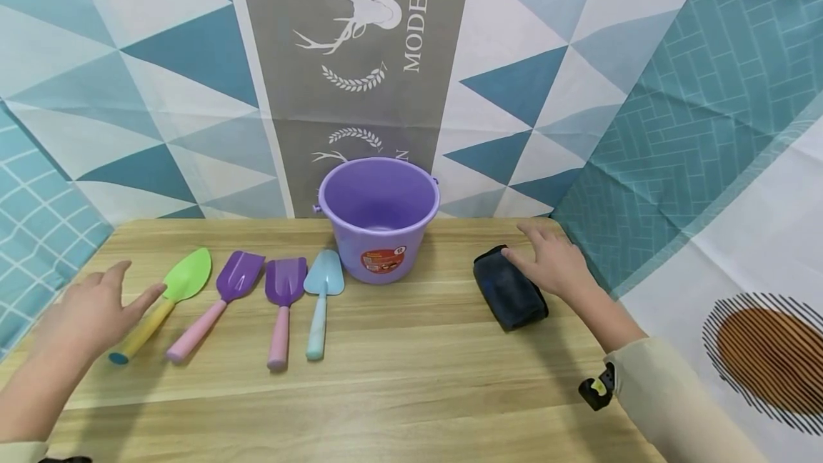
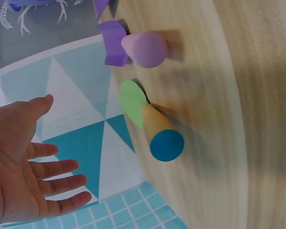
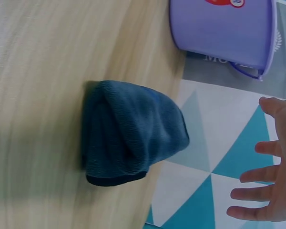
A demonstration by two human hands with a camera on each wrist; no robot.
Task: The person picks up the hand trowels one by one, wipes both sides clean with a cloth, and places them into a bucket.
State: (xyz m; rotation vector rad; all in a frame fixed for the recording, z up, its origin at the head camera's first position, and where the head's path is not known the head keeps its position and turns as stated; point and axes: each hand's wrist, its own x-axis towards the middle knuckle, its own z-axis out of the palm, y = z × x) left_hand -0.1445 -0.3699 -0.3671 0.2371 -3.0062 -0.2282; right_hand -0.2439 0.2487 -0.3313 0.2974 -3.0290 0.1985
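My left hand [image 1: 93, 313] hovers over the yellow handle of a green toy shovel [image 1: 188, 276], its fingers spread and holding nothing. In the left wrist view the same hand [image 2: 31, 164] is apart from the shovel's yellow handle [image 2: 157, 129]. My right hand [image 1: 554, 261] is above a folded dark cloth [image 1: 509, 289], fingers spread. The right wrist view shows a gap between the right hand [image 3: 271, 167] and the dark blue cloth [image 3: 133, 131]. Right of the green shovel lie two purple shovels with pink handles [image 1: 239, 276] [image 1: 286, 281] and a light blue shovel [image 1: 324, 274].
A purple bucket [image 1: 379, 234] with a red label stands at the back middle of the wooden table [image 1: 398, 377]. Patterned cloth [image 1: 514, 91] hangs behind the table and along both sides. A black wrist strap [image 1: 598, 386] sits at my right sleeve.
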